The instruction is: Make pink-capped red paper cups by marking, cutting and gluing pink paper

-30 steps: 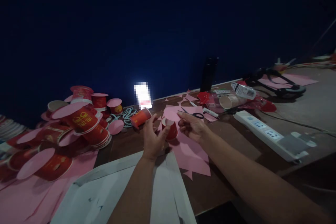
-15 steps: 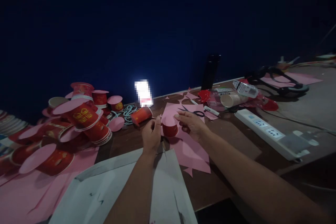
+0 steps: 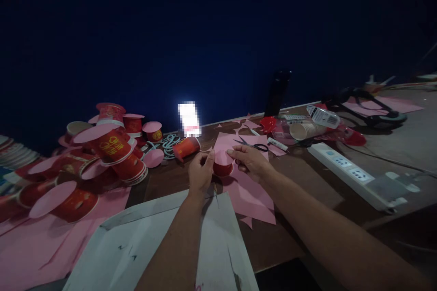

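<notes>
Dim table (image 3: 307, 177), L hand (image 3: 200, 172) gripping red cup (image 3: 222, 169), R hand (image 3: 251, 162) pinching pink disc (image 3: 221, 158), now capping cup.

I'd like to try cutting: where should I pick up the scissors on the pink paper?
By the black handle loops, from the right. The scissors lie flat on the pink paper, loops toward the power strip, blades pointing left, away from that grip.
</notes>
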`<state>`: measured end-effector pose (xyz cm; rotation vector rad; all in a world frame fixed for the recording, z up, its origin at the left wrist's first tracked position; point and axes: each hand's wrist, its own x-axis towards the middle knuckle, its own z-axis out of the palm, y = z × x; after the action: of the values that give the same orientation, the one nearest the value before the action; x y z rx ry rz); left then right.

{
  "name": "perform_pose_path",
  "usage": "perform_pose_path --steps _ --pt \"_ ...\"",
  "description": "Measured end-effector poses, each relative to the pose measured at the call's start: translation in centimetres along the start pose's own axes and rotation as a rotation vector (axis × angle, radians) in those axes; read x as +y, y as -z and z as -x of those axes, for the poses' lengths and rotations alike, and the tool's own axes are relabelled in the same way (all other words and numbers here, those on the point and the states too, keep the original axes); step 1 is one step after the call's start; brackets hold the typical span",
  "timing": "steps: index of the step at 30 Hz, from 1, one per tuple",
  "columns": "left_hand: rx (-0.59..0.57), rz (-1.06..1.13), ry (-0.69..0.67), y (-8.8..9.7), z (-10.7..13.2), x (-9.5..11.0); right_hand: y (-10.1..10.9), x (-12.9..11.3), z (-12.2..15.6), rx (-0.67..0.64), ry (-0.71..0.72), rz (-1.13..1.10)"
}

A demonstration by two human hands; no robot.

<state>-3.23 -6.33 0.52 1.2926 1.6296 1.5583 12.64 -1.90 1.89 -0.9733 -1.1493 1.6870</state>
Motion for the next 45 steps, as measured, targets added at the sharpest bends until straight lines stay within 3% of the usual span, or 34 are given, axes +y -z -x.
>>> perform_pose_path --steps 5,12,22,34,45 --pt "-0.007 0.166 0.109 -0.4 0.0 -0.2 0.0 0.1 -0.1 -0.004 0.004 -0.005" --pt "-0.049 0.224 0.112 -0.6 0.0 -0.1 -0.1 0.0 -0.1 -0.024 -0.008 0.036" --pt "0.012 0.285 0.108 -0.9 0.3 -0.3 -0.8 -0.8 0.6 0.067 -0.103 0.014" --pt "0.060 0.609 0.414 -1.1 0.3 1.6 -0.9 -1.3 1.1 0.022 -0.123 0.057" --pt "-0.050 0.701 0.481 -1.0 -0.2 1.1 0.0 -0.3 0.5 0.029 -0.097 0.050"
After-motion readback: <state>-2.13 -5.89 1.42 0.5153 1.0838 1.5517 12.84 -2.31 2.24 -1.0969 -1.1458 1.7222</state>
